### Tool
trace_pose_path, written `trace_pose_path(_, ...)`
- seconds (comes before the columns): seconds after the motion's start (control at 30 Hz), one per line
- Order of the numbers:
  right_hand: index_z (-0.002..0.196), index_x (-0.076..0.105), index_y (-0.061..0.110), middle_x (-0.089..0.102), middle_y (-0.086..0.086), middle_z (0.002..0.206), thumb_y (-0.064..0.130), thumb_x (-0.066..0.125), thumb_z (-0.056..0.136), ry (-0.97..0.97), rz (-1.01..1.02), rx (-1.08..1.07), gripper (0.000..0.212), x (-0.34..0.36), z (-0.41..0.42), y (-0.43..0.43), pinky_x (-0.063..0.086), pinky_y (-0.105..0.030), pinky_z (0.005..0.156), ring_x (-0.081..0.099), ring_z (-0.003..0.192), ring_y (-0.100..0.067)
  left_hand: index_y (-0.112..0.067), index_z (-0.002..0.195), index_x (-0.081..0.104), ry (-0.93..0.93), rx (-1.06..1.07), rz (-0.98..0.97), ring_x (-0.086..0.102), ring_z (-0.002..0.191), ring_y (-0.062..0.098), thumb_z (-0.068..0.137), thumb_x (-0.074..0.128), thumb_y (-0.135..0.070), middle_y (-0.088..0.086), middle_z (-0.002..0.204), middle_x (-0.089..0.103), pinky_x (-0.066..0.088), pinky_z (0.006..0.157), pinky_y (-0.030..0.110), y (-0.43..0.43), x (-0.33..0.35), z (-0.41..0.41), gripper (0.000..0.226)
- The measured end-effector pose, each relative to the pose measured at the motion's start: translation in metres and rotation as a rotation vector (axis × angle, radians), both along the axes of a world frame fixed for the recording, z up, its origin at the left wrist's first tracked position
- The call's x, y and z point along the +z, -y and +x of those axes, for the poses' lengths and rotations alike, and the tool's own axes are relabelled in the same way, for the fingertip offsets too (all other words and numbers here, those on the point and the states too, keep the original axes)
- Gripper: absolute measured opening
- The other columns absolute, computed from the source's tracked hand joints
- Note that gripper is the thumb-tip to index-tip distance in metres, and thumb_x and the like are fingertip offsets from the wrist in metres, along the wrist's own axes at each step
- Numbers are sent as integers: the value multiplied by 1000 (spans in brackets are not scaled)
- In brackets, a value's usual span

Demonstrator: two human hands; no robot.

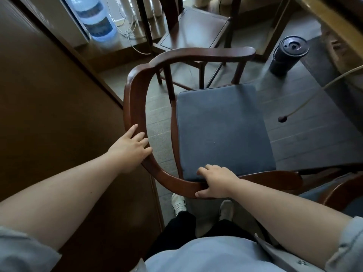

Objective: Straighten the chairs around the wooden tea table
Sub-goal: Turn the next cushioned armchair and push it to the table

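A dark wooden armchair [137, 91] with a curved horseshoe back rail and a blue-grey seat cushion [222, 130] stands right in front of me. My left hand [130, 147] lies over the left part of the back rail, fingers wrapped on it. My right hand [215, 181] grips the near part of the same rail, thumb underneath. A second wooden chair [194, 30] with a bare seat stands beyond it. The wooden tea table [322, 18] shows only as an edge at the upper right.
A brown cabinet wall [49, 105] runs close along the left. A black cylindrical canister [286, 55] stands on the floor at the right, near a thin hose [306, 101]. A water bottle [96, 18] and loose cables lie at the back. Another chair's arm [341, 191] shows at lower right.
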State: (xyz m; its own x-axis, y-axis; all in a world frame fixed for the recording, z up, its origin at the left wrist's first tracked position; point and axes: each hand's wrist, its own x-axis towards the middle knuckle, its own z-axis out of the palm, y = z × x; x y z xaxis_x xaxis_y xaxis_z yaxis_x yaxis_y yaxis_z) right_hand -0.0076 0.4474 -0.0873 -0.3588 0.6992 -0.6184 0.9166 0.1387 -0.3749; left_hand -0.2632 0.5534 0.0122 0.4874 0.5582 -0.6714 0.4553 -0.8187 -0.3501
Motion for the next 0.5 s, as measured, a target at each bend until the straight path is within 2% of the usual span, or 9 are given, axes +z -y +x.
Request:
trace_pose_path(0.07,125,47,25,57,-4,120,81,51,74,48,-64,-17,76,-11,1,2,45,-43,90,53,113,-28,-23,135,44,6,-56,33,27,138,36,94,50,-27,10,143,45,4,114,63,-4,-12,-5,42)
trace_pose_path(0.13,109,52,25,61,-3,110,88,41,72,87,-93,-55,74,-18,7,4,46,-41,83,57,106,-28,-24,130,48,20,-101,57,34,134,36,93,51,-29,7,138,50,8,113,62,-9,-20,-5,37)
trace_pose_path(0.23,82,57,24,62,0,84,93,29,70,138,-100,-35,76,-21,14,4,45,-36,68,62,87,-26,-26,131,49,26,-129,75,36,133,34,94,51,-32,5,138,51,11,113,60,-8,-24,-6,38)
trace_pose_path(0.3,72,55,25,59,2,76,95,27,69,168,-120,8,75,-20,14,0,45,-36,67,59,81,-26,-27,131,49,31,-123,87,36,133,33,94,50,-32,4,138,51,11,113,59,-7,-26,-8,37)
trace_pose_path(0.5,86,62,22,67,-3,95,94,23,71,167,-143,29,83,-15,42,6,48,-38,80,62,97,-28,-28,127,51,100,-98,64,41,128,31,94,49,-33,1,131,55,15,112,56,11,-23,8,33)
